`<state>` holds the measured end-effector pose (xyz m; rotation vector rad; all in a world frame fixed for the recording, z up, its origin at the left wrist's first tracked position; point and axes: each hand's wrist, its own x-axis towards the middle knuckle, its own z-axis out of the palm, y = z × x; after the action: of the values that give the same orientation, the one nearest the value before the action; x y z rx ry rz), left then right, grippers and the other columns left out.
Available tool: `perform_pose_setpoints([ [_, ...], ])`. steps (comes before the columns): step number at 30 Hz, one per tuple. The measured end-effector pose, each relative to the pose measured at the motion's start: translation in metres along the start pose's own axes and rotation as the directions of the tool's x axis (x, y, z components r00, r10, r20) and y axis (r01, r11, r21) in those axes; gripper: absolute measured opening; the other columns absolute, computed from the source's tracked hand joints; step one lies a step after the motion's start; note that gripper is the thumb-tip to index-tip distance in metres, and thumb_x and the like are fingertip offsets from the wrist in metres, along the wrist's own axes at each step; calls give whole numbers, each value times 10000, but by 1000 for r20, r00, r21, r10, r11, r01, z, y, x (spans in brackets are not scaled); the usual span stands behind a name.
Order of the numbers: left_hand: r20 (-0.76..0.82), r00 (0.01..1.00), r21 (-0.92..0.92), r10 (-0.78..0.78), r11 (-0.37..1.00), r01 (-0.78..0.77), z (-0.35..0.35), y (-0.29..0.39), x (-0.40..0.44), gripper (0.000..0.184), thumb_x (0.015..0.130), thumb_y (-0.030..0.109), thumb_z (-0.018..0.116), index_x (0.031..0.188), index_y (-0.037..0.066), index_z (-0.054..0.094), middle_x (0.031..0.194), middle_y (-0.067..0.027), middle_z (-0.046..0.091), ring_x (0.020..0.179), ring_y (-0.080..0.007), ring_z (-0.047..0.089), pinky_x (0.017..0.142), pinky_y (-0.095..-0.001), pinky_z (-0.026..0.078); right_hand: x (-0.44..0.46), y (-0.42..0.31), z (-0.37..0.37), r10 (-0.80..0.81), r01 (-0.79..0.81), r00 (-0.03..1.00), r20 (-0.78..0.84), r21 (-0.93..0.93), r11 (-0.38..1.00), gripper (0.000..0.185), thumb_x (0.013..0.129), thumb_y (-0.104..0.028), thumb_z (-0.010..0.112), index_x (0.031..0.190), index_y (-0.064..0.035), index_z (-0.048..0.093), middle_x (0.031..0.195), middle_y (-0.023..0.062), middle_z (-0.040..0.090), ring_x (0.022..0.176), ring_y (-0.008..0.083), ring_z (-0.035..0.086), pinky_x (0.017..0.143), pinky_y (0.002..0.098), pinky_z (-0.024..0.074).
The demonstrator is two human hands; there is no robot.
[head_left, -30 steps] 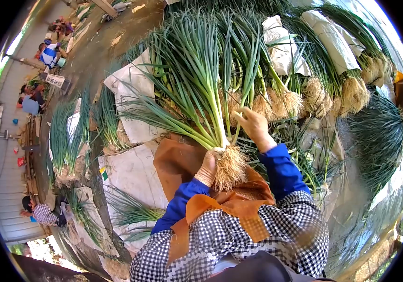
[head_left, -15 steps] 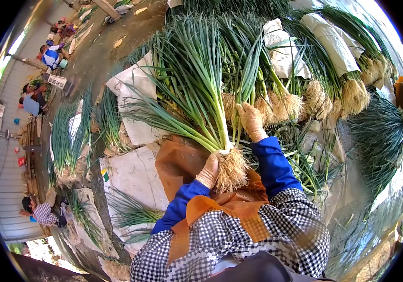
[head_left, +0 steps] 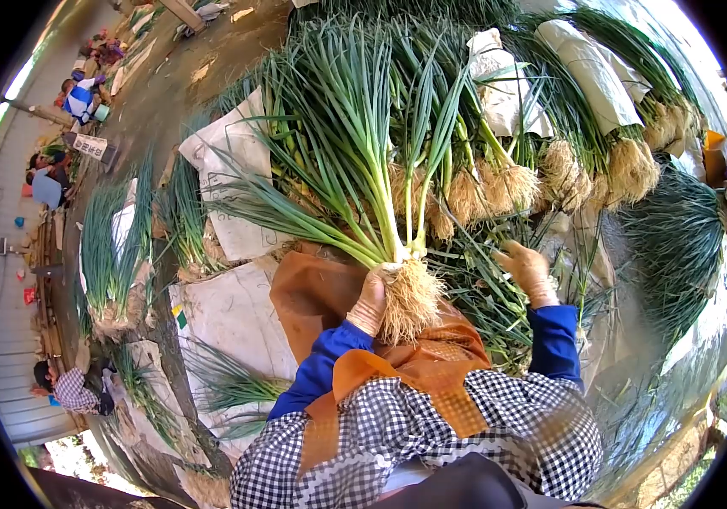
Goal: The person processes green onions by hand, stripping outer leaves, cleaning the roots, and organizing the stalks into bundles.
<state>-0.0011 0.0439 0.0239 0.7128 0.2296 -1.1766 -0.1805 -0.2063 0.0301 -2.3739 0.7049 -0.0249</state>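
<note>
Your left hand (head_left: pixel 370 301) has its fingers closed around the base of a bunch of green onions (head_left: pixel 390 222), just above the roots (head_left: pixel 413 299), mid-frame. Leaves fan up toward the top of the frame, a few splaying out left; roots hang over your orange-brown apron (head_left: pixel 308 288). Your right hand (head_left: pixel 528 270) is off the bunch, right of centre, fingers loosely parted and partly bent, above loose leaves (head_left: pixel 489 312). Can't tell if a thin leaf sits at its fingertips; no clear grip on anything.

Blue sleeves (head_left: pixel 555 339) on both your arms, black-and-white checked garment (head_left: pixel 346 441) at bottom centre. Behind the bunch, across upper centre to upper right: row of rooted bundles (head_left: pixel 563 174), some wrapped in pale sheets (head_left: pixel 588 76). Right edge: dark green leaf pile (head_left: pixel 673 242). Left of centre: white sheet (head_left: pixel 236 310), small green bunch (head_left: pixel 236 380) lying on its lower part. Further left, more upright-looking bundles (head_left: pixel 113 254). Far left, other people: one in a checked top (head_left: pixel 77 390) lower left, one in blue and white (head_left: pixel 80 100) upper left, near a small sign (head_left: pixel 90 145).
</note>
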Motion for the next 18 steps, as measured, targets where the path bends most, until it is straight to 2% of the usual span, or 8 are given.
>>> perform_pose_setpoints([
  [2, 15, 1000, -34, 15, 999, -15, 9, 0, -4, 349, 788, 110, 476, 1062, -98, 536, 934, -163, 621, 821, -248, 628, 774, -362, 531, 18, -76, 7, -43, 67, 995, -95, 268, 961, 468, 810, -354, 628, 1160, -62, 520, 1094, 113, 580, 924, 187, 594, 757, 321, 492],
  [4, 9, 998, -23, 66, 998, -66, 7, -1, -5, 284, 783, 106, 485, 983, -79, 565, 874, -145, 629, 776, -227, 624, 749, -353, 537, 44, -127, 19, -347, 360, 898, -271, -2, 933, 459, 822, -390, 594, 1124, -51, 530, 1063, 121, 586, 934, 222, 596, 793, 359, 480],
  [7, -50, 997, 30, 59, 998, -57, -10, -2, -2, 252, 797, 123, 467, 927, -60, 579, 824, -127, 627, 761, -221, 621, 732, -347, 538, 66, -139, 31, -345, 377, 888, 305, -54, 925, 412, 857, -434, 502, 880, -36, 605, 776, 92, 637, 806, 247, 640, 747, 382, 499],
  [8, -58, 993, 49, 100, 994, -98, -10, -2, -4, 250, 807, 125, 449, 915, -56, 582, 808, -121, 626, 752, -216, 621, 727, -343, 538, 66, -147, 31, -345, 522, 799, 492, -283, 805, 291, 853, -334, 549, 857, -51, 620, 762, 87, 628, 782, 206, 640, 698, 365, 508],
  [10, -66, 988, 61, 141, 989, -137, -17, -4, 0, 252, 816, 127, 431, 904, -51, 586, 793, -115, 626, 743, -211, 622, 722, -339, 537, 38, -102, 47, -688, 531, 715, 123, 546, 649, 198, 843, -245, 594, 877, -55, 638, 760, 91, 629, 754, 193, 635, 676, 340, 512],
  [13, -83, 977, 160, 197, 970, -182, -24, -5, 3, 240, 844, 132, 425, 872, -32, 598, 824, -109, 634, 735, -195, 624, 723, -311, 535, -7, -102, 1, -563, 265, 649, 512, 542, 798, 205, 831, -220, 620, 924, -37, 630, 793, 111, 635, 728, 221, 625, 698, 324, 507],
  [16, -83, 995, 43, 55, 998, -51, -15, -5, 4, 216, 847, 119, 443, 869, -24, 603, 825, -105, 634, 739, -186, 623, 717, -300, 532, 7, -67, 17, -376, 364, 927, 21, 207, 908, 204, 814, -254, 637, 826, -51, 615, 758, 100, 609, 670, 200, 599, 621, 324, 497],
  [18, -83, 992, 76, 90, 994, -84, -30, -11, 12, 201, 851, 98, 442, 870, -23, 602, 821, -100, 632, 739, -178, 621, 709, -301, 530, 27, -92, 17, -291, 324, 939, -186, 187, 927, 273, 822, -336, 612, 839, -64, 627, 717, 109, 607, 647, 232, 602, 586, 326, 495],
])
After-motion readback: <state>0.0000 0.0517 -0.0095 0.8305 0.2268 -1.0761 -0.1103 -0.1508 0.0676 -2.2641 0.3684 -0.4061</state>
